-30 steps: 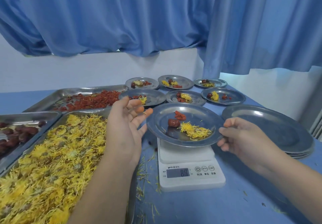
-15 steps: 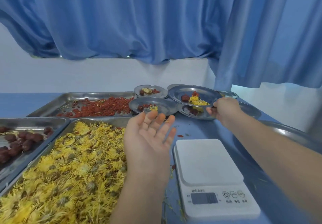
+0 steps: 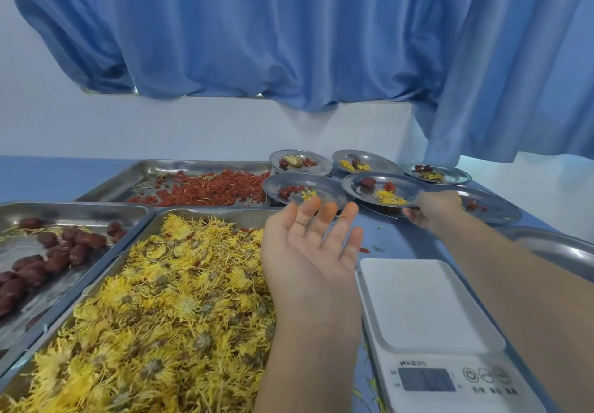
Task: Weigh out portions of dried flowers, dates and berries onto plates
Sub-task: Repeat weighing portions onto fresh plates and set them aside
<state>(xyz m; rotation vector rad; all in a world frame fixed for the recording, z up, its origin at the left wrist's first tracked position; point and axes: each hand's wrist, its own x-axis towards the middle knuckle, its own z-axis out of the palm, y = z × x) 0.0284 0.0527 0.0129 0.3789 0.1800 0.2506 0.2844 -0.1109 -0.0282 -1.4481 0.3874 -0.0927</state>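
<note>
Writing is seen only on the white scale, near its front edge. A small dark brand mark is printed just above the grey screen, but it is too blurred to be read, and no number can be made out on the screen. Three round buttons with little signs are set beside the screen, and the tiny words printed under them are too blurred to be read as well.

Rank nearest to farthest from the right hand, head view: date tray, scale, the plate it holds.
1. Plate: the right hand grips its rim.
2. Scale: just on the camera side of that hand.
3. Date tray: far left, beyond the flower tray.
</note>
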